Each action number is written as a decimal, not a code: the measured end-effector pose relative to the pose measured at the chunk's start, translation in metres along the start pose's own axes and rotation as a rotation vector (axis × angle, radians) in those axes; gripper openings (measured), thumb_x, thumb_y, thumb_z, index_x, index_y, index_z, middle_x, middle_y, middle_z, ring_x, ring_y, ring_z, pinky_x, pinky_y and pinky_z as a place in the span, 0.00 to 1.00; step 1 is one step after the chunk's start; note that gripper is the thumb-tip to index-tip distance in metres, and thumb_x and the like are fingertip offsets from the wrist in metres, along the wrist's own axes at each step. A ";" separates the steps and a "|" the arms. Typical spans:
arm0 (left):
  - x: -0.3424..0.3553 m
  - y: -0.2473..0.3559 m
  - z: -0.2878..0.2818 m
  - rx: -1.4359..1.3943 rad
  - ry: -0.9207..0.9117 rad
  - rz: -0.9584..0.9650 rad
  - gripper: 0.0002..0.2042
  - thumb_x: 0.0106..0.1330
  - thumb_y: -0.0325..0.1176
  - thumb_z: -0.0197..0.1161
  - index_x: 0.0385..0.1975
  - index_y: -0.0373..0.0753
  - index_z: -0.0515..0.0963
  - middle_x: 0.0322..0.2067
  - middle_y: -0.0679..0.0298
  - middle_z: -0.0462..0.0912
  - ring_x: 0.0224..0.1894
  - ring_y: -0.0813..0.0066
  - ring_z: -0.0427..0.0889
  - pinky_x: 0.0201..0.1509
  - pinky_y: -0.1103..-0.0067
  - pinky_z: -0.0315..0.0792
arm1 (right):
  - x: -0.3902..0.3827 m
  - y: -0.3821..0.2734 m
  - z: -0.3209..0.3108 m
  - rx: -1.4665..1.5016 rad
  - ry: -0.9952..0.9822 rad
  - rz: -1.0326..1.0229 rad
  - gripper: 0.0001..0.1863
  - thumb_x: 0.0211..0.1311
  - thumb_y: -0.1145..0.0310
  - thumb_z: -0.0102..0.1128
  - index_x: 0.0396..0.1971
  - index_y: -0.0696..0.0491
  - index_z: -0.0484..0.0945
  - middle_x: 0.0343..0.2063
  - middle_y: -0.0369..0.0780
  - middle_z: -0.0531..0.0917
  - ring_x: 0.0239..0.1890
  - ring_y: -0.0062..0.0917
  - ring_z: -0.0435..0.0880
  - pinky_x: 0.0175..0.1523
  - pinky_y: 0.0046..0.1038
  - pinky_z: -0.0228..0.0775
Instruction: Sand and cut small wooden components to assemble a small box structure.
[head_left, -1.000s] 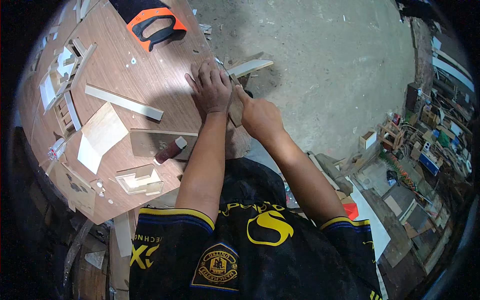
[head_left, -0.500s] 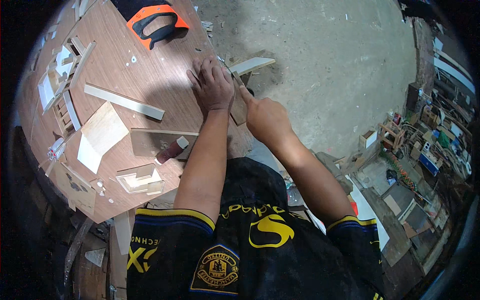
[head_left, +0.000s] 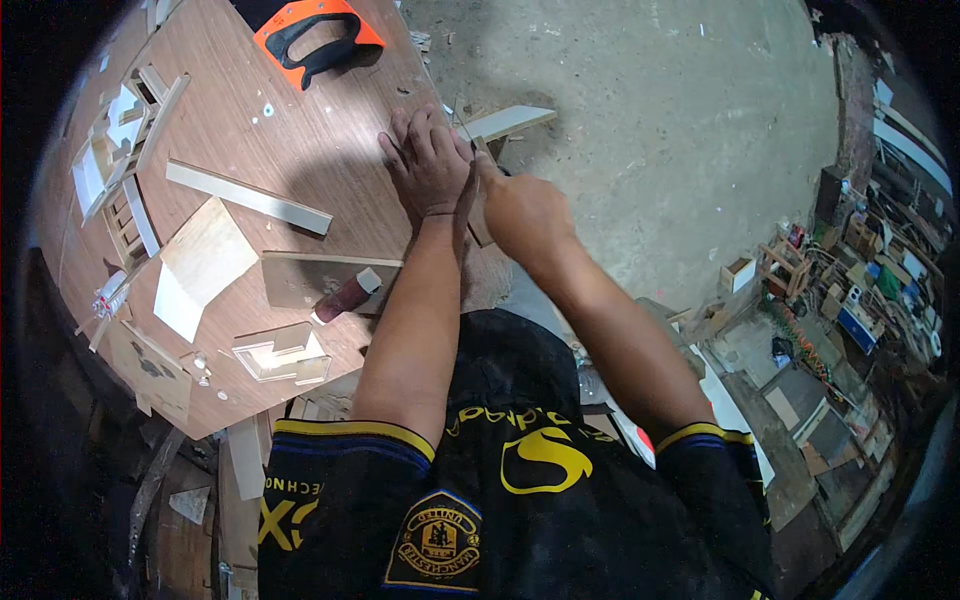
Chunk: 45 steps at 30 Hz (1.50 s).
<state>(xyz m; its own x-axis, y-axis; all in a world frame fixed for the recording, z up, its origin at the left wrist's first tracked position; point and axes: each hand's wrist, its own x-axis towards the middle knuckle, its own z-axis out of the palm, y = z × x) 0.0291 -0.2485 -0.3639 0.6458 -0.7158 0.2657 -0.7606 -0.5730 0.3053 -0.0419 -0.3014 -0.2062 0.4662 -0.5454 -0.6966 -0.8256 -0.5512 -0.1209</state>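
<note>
My left hand [head_left: 430,165] lies on the wooden tabletop [head_left: 350,130] by its right edge, its fingers spread and pressing down. Close beside it, my right hand [head_left: 525,215] is closed, index finger stretched forward, on a hand tool whose dark handle barely shows. A thin blade [head_left: 461,122] runs forward from between the hands; the tool's exact kind is hidden. Under and between the hands is a brown wood piece [head_left: 482,232] at the table edge, partly covered. Just ahead, a white-faced wood strip [head_left: 515,122] juts past the edge.
An orange-and-black saw handle [head_left: 318,42] lies at the far end. To the left are a white strip [head_left: 250,198], a bent panel [head_left: 205,265], a small wooden frame [head_left: 282,353] and a dark red bottle [head_left: 347,296]. Scrap wood and clutter [head_left: 850,300] cover the right floor.
My right hand has shifted slightly forward and left, closer to my left hand. The view has moved a little; my left hand stays pressed down on the table edge.
</note>
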 end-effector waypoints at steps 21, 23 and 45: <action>0.004 0.001 -0.009 -0.003 -0.028 -0.013 0.10 0.60 0.36 0.58 0.37 0.39 0.75 0.53 0.63 0.71 0.65 0.53 0.64 0.68 0.49 0.51 | -0.015 0.002 -0.025 -0.048 -0.150 0.010 0.28 0.62 0.72 0.41 0.64 0.43 0.67 0.33 0.52 0.84 0.35 0.47 0.85 0.40 0.44 0.77; 0.005 0.002 -0.008 -0.013 -0.001 -0.007 0.10 0.59 0.36 0.58 0.37 0.39 0.75 0.53 0.63 0.71 0.65 0.53 0.64 0.68 0.49 0.52 | 0.001 0.003 -0.019 -0.016 -0.112 0.049 0.28 0.62 0.72 0.41 0.64 0.44 0.67 0.34 0.52 0.84 0.36 0.46 0.85 0.40 0.43 0.77; -0.002 -0.001 -0.007 0.004 -0.035 -0.018 0.07 0.59 0.35 0.58 0.32 0.39 0.74 0.53 0.62 0.70 0.65 0.54 0.64 0.68 0.49 0.52 | 0.003 -0.005 -0.020 -0.033 -0.102 0.019 0.24 0.66 0.70 0.40 0.62 0.44 0.69 0.33 0.51 0.84 0.35 0.46 0.85 0.38 0.43 0.78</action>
<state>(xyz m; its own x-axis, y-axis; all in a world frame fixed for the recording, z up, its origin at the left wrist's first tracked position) 0.0289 -0.2439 -0.3585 0.6567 -0.7187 0.2283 -0.7492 -0.5874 0.3059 -0.0302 -0.3132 -0.1933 0.4147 -0.4894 -0.7672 -0.8221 -0.5629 -0.0852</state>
